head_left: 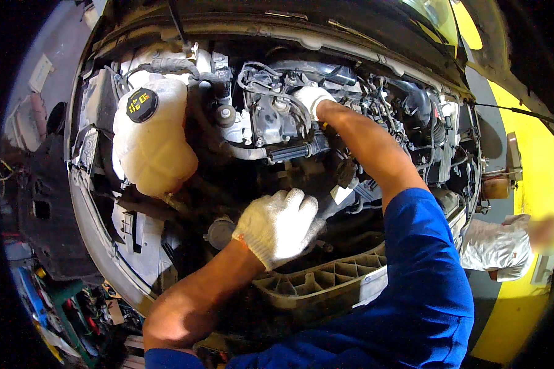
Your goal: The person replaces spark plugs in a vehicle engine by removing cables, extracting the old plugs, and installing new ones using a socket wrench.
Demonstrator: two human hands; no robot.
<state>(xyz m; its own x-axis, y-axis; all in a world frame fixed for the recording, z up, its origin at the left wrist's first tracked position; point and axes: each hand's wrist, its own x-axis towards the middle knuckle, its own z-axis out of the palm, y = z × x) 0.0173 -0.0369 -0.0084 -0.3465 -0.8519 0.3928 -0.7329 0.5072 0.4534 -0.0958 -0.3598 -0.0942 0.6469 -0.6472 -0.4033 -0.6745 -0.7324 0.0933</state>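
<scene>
Both my hands wear white knit gloves and are inside an open engine bay. My left hand [280, 227] is at the front, its knuckles up and fingers curled downward beside a grey pipe [340, 204]. Whatever those fingers hold is hidden beneath the hand. Farther in, my right hand [313, 99] reaches down among hoses and wiring on top of the engine [271, 120]; its fingertips are out of sight. Just in front of it lies a black ribbed connector piece [292, 152]. A round grey cap [220, 234] sits close to my left wrist.
A whitish coolant tank [151, 138] with a black cap [142, 104] stands at the left. The ribbed front crossmember [326, 277] runs below my arms. Tools [61, 313] lie at lower left. Another person in a light shirt [498, 249] is off to the right, beside yellow flooring.
</scene>
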